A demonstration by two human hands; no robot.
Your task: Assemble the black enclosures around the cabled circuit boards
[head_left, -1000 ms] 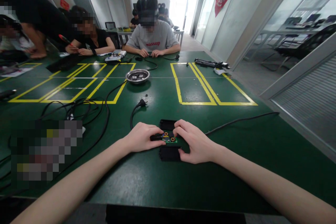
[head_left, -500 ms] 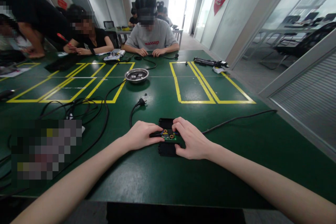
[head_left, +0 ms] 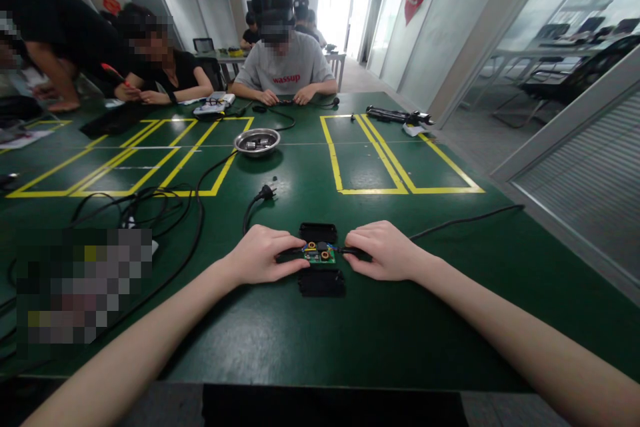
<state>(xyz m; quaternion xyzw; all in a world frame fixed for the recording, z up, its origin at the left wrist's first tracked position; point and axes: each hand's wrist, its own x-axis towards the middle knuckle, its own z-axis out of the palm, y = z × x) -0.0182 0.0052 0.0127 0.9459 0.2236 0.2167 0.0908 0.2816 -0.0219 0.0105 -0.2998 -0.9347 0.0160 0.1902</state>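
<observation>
A small green circuit board (head_left: 320, 255) with copper-wound coils lies in front of me, a black cable joined to each end. My left hand (head_left: 263, 253) is closed around the left cable (head_left: 290, 255), its fingertips at the board's edge. On the other side my right hand (head_left: 383, 251) grips the right cable (head_left: 353, 251) close to its wires. Beyond the board rests one black plastic case half (head_left: 319, 232). The other case half (head_left: 323, 283) lies on the near side, apart from both hands.
A black power plug (head_left: 267, 192) lies beyond my left hand. Further off stands a metal bowl (head_left: 257, 141) with small metal parts. Tangled black cables (head_left: 165, 203) spread at left beside a blurred-out patch. Yellow tape (head_left: 373, 191) marks the green table. A person sits opposite.
My right hand has moved right, off the board and case halves, and now holds the right cable. The board and both case halves show more fully. My left hand stays at the left cable.
</observation>
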